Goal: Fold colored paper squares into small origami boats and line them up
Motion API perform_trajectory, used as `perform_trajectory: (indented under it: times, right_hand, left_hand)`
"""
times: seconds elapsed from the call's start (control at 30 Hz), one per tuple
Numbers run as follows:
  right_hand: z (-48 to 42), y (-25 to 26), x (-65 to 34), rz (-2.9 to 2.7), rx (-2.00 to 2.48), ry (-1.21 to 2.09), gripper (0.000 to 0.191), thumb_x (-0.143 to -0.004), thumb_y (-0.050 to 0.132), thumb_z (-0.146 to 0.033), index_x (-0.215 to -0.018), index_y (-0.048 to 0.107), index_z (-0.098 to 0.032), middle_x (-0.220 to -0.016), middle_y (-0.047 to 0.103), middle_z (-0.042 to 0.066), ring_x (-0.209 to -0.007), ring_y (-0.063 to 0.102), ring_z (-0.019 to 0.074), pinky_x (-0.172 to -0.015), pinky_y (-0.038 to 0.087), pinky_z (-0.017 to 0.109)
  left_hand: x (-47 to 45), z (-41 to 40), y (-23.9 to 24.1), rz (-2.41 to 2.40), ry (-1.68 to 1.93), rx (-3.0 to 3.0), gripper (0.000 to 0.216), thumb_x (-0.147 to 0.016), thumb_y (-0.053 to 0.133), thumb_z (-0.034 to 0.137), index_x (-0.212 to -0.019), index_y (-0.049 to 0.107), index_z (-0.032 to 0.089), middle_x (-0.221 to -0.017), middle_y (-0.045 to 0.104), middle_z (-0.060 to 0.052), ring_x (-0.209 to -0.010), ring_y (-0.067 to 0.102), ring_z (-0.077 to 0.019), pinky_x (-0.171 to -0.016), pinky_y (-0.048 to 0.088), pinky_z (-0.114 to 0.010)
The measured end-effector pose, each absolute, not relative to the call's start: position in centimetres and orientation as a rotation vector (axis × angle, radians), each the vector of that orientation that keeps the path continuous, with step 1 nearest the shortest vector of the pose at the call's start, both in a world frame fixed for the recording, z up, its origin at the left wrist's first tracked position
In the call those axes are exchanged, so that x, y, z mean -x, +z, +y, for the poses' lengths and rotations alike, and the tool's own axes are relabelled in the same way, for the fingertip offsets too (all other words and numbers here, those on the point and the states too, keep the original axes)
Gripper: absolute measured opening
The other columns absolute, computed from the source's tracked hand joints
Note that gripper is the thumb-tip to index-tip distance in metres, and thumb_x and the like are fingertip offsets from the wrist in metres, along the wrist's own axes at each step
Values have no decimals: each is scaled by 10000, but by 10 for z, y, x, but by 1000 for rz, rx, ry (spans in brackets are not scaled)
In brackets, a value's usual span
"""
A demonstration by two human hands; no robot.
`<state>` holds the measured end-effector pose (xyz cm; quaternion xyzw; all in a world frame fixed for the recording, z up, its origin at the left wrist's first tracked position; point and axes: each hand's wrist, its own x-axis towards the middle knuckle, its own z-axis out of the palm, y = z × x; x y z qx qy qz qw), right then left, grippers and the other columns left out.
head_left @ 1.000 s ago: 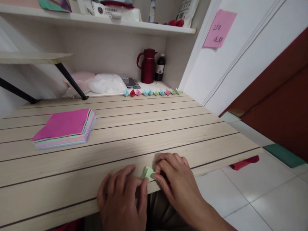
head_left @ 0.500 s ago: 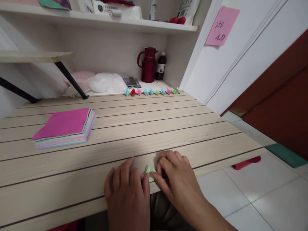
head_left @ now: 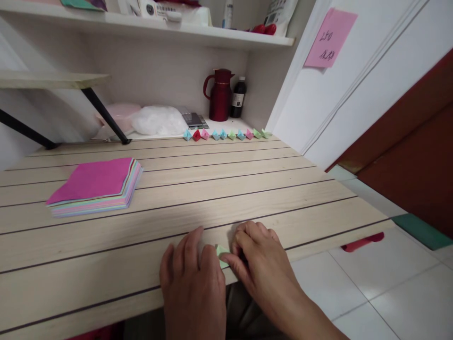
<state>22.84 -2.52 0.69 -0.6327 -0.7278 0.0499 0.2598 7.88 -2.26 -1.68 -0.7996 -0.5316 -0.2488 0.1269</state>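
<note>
A small folded green paper (head_left: pixel 221 250) lies at the near edge of the table (head_left: pixel 247 198), right of the middle of the left hand and just left of the right hand's knuckles. The left hand (head_left: pixel 194 283) rests with its fingers bent and spread on the wood, its forefinger at the paper's left side; its thumb is hidden, so I cannot tell whether it grips. The right hand (head_left: pixel 260 259) has its fingers curled in beside the paper's right side, and its thumb lies across the paper's face; whether it pinches the paper or only presses it down, I cannot tell.

Farther off on the left sits a paper stack (head_left: pixel 94 182), magenta on top, with many pale colours showing along its sides. Ten little paper folds (head_left: pixel 231 135) stand in a row along the far edge, in blue, red, pink and green.

Behind the row, a red jug (head_left: pixel 220 97) stands upright with a dark bottle (head_left: pixel 238 99) just to its right. To the left are a white bag (head_left: pixel 159 120) and a pink bag (head_left: pixel 120 115). A pink note (head_left: pixel 331 38) with handwriting hangs on the wall (head_left: pixel 368 61) at the far right.
</note>
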Motion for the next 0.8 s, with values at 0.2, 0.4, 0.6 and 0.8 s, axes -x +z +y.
perform_trajectory:
  times: [0.2, 0.4, 0.6, 0.8]
  right_hand:
    - [-22, 12, -232, -1970, 1738, 191, 266, -802, 728, -337, -661, 541, -212, -743, 559, 18, -715, 507, 206, -661, 346, 341]
    - [-18, 17, -236, -2015, 1773, 239, 291, -779, 747, -384, -710, 524, -210, -759, 566, 5, -712, 522, 195, -650, 359, 318]
    - [-13, 21, -238, -2125, 1762, 244, 271, -792, 738, -367, -818, 515, -213, -824, 585, 4, -740, 546, 197, -678, 381, 327]
    - [-12, 23, -238, -2200, 1730, 211, 183, -833, 686, -342, -822, 558, -211, -842, 591, 26, -779, 557, 211, -690, 398, 334]
  left_hand:
    - [-80, -20, -17, -1553, -714, 2332, 79, -852, 494, 171, -887, 555, 205, -1266, 609, -157, -1090, 572, -298, -931, 406, -536]
    - [-76, -21, -17, -1551, -726, 2253, 129, -878, 504, 241, -966, 572, 177, -1374, 535, -192, -1169, 545, -344, -953, 377, -590]
    - [-49, -25, -19, -1520, -824, 2283, 423, -913, 469, 243, -1324, 469, 142, -1253, 645, -157, -1152, 582, -290, -1022, 340, -540]
    - [-55, -41, -22, -1200, -891, 2428, 571, -856, 507, 97, -1374, 465, 333, -1291, 651, -8, -1305, 480, -242, -1169, 79, -581]
